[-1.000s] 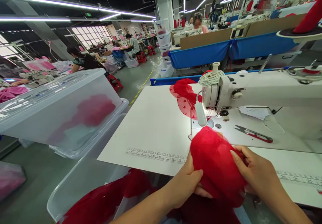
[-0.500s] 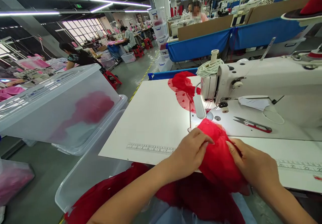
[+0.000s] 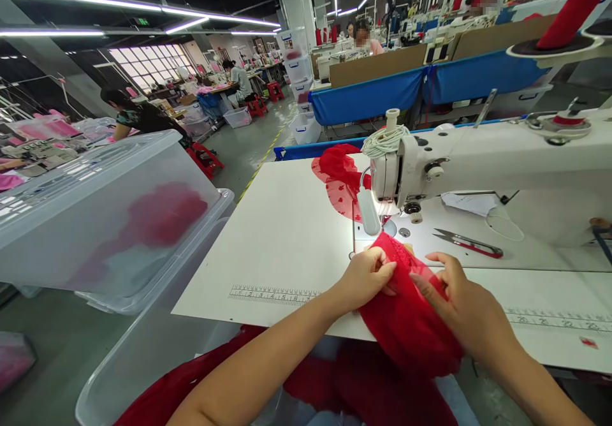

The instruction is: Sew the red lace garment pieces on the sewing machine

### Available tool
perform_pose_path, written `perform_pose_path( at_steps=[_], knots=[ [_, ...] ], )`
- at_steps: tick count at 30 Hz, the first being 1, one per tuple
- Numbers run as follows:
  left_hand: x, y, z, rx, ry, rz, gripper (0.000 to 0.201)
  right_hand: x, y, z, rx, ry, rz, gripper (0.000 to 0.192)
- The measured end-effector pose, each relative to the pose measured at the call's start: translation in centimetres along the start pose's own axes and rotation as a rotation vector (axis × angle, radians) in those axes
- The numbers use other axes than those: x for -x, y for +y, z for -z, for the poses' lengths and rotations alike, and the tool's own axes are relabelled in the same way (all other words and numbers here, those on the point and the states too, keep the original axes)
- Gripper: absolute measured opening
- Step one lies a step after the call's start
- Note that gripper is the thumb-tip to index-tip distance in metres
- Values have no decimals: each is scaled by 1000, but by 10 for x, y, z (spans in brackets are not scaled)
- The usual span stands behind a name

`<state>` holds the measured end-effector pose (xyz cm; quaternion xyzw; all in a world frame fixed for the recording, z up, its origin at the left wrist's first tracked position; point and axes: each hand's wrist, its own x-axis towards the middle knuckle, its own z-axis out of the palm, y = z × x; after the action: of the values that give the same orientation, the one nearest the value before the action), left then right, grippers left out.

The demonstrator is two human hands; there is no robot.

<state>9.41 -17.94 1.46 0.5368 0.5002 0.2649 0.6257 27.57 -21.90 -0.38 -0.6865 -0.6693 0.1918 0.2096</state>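
Red sheer fabric [image 3: 406, 324] hangs over the table's front edge, its upper end lying just before the sewing machine [image 3: 459, 164]. My left hand [image 3: 368, 277] pinches that fabric near its left edge, thumb against the fingers. On the right side of the cloth, my right hand [image 3: 466, 301] has its thumb and forefinger spread apart; its lower fingers are partly hidden. Under the needle area the red cloth continues toward the machine, and more sheer red fabric with dark spots [image 3: 342, 193] lies behind the machine head. Dark red folds fall across my lap.
Thread snips [image 3: 468, 243] lie on the machine bed at right. A printed ruler [image 3: 272, 294] runs along the white table's [image 3: 268, 235] front. Clear plastic bins [image 3: 109, 222] stand at left. Co-workers sit at other stations behind, and a red thread cone [image 3: 568, 14] stands upper right.
My right thumb and forefinger have parted from the fabric they were gripping. My left hand keeps its pinch and the cloth's top edge has turned slightly. The view has shifted a little.
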Motion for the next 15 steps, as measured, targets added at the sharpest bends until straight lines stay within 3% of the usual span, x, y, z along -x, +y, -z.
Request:
perform_pose_path(
  at_steps=[3,5,8,9,12,15],
  knots=[
    [2,-3,2,37,15,-42,18,-7,1,7,176,3,-32,41],
    [2,-6,5,-14,22,-124,19,-9,4,8,286,105,5,33],
    [2,-6,9,-154,-35,-172,18,-14,3,6,252,400,224,27],
    [1,-6,9,-175,-58,-161,19,-18,1,4,173,439,339,25],
    [2,-3,9,-179,-66,-125,21,-30,-8,-10,-83,290,614,24],
    [2,1,9,-175,-53,-93,22,-41,-9,-26,-90,159,665,30]
  ],
)
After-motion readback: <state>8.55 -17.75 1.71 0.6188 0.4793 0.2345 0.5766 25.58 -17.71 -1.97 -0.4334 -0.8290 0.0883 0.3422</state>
